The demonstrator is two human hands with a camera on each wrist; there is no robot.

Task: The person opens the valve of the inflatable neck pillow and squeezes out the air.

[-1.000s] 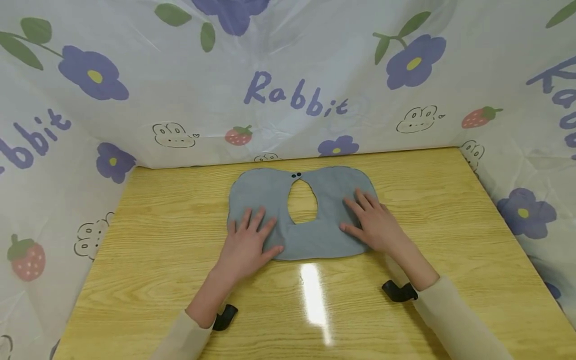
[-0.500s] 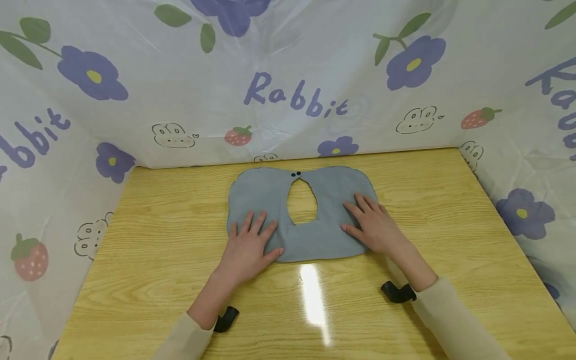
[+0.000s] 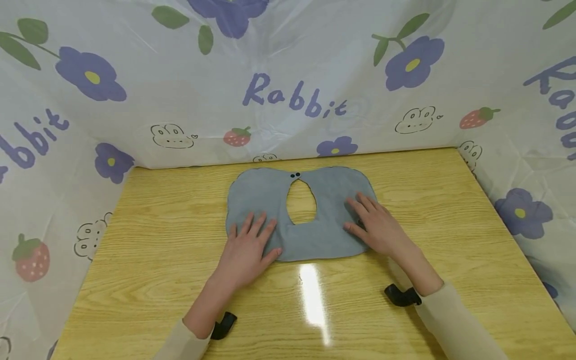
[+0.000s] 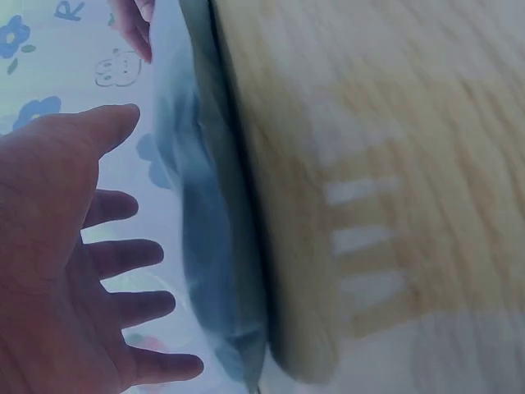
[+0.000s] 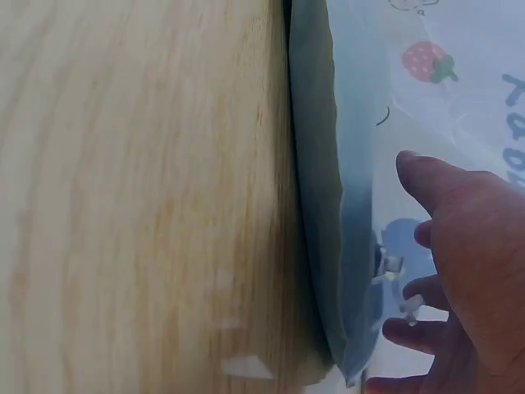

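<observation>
Lying spread out, a grey-blue cloth (image 3: 310, 242) occupies the middle of the wood-grain table (image 3: 157, 215), near the far edge; two dark round fasteners (image 3: 295, 175) sit above its oval hole. Left hand (image 3: 245, 255) hovers just above the cloth's near left part, fingers spread; right hand (image 3: 379, 226) likewise above the right part, fingers loosely extended. Neither grasps anything. Small clear pieces (image 5: 391, 264) near the right fingers: too blurred to identify. Black fittings (image 3: 402, 295) show at both wrists, beside pale sleeves (image 3: 459, 320). Printed flower-and-rabbit sheeting (image 3: 306, 35) borders the table's back and sides.
</observation>
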